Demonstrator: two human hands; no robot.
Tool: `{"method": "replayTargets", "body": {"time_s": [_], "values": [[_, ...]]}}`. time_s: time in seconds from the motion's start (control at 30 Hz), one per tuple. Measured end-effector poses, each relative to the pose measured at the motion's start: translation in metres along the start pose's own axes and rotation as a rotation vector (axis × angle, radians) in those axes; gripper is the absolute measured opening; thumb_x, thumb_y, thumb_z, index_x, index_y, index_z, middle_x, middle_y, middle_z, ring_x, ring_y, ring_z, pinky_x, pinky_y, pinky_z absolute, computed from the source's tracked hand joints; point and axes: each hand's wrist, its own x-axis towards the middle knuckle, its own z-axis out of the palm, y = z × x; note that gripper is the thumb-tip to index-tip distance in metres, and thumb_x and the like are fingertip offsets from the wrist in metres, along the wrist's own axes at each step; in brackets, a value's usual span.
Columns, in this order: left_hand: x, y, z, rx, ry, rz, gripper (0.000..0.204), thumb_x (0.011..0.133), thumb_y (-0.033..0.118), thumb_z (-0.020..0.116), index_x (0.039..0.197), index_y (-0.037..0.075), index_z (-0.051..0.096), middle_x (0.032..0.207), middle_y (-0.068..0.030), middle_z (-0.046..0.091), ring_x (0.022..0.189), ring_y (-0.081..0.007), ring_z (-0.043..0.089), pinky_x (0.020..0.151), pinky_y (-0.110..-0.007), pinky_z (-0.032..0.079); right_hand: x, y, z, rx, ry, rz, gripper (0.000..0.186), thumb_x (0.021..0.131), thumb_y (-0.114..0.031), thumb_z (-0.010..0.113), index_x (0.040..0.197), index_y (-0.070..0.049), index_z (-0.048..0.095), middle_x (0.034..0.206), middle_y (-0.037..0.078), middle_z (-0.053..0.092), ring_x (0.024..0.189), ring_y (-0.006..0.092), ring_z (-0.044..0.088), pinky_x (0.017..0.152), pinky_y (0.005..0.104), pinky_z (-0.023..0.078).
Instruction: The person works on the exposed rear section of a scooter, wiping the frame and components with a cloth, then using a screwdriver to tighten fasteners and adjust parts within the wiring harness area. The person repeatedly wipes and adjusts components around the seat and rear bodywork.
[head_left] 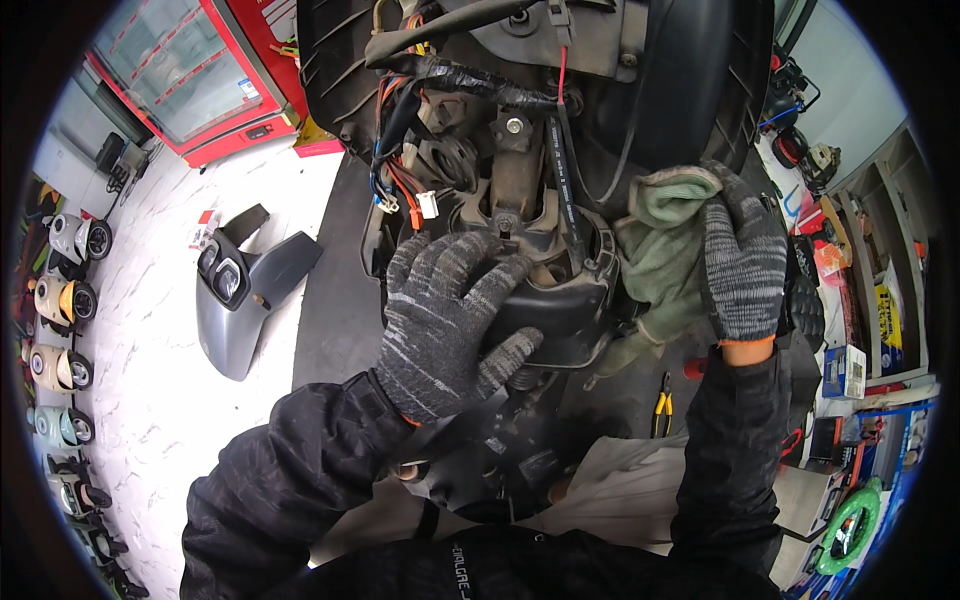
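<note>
The left hand (450,325) is resting on a black plastic part (565,308); the right hand (743,258) is grasping a green cloth (652,258) beside it.
Left fingers are lying spread and released, right ones clenching the cloth. Bundled wires (402,112) are hanging beyond; farther off, a grey panel (240,310) is lying on the white floor (145,340).

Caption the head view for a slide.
Gloved left hand over black housing near exposed wiring; gloved right hand against green cloth.
</note>
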Motion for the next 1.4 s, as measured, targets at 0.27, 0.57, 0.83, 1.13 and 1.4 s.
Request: {"method": "replayTargets", "body": {"time_s": [0.27, 0.57, 0.83, 1.13, 1.4], "values": [[0.000, 0.000, 0.001, -0.016, 0.002, -0.012, 0.064, 0.079, 0.039, 0.081, 0.132, 0.006, 0.066, 0.133, -0.0215, 0.055, 0.122, -0.0421, 0.054, 0.107, -0.058, 0.038, -0.013, -0.017, 0.015, 0.093, -0.460, -0.073, 0.027, 0.098, -0.013, 0.063, 0.121, -0.003, 0.073, 0.111, 0.019, 0.075, 0.102, 0.0363, 0.073, 0.091, 0.0430, 0.057], [-0.002, 0.001, 0.002, 0.005, 0.021, 0.003, 0.064, 0.080, 0.039, 0.080, 0.132, 0.005, 0.065, 0.132, -0.0221, 0.056, 0.122, -0.0422, 0.053, 0.106, -0.058, 0.040, 0.004, -0.015, 0.058, -0.131, -0.447, 0.062, 0.032, 0.098, -0.035, 0.067, 0.110, -0.006, 0.077, 0.093, 0.021, 0.074, 0.086, 0.0407, 0.071, 0.076, 0.0476, 0.057], [-0.002, -0.001, 0.002, 0.018, 0.005, 0.013, 0.064, 0.082, 0.042, 0.079, 0.133, 0.006, 0.065, 0.133, -0.0223, 0.056, 0.123, -0.0429, 0.053, 0.107, -0.059, 0.039, 0.009, -0.002, 0.050, -0.091, -0.645, -0.132, 0.026, 0.093, -0.026, 0.069, 0.109, -0.009, 0.078, 0.094, 0.019, 0.075, 0.090, 0.0392, 0.071, 0.082, 0.0474, 0.057], [-0.006, -0.002, 0.004, 0.000, 0.003, -0.005, 0.065, 0.084, 0.043, 0.076, 0.138, 0.010, 0.062, 0.137, -0.0181, 0.054, 0.130, -0.0405, 0.050, 0.114, -0.062, 0.030, 0.018, 0.013, 0.020, 0.111, -0.474, -0.150, 0.027, 0.097, -0.022, 0.068, 0.118, -0.007, 0.076, 0.098, 0.021, 0.074, 0.093, 0.0386, 0.070, 0.082, 0.0447, 0.056], [0.008, 0.014, -0.013, -0.044, 0.028, 0.102, 0.051, 0.084, 0.029, 0.076, 0.129, 0.008, 0.066, 0.129, -0.0178, 0.060, 0.121, -0.0400, 0.058, 0.105, -0.056, 0.045, -0.036, 0.026, -0.052, -0.195, -0.835, -0.009, 0.038, 0.097, -0.039, 0.066, 0.094, -0.002, 0.076, 0.079, 0.022, 0.071, 0.079, 0.0383, 0.071, 0.066, 0.0493, 0.056]]}}
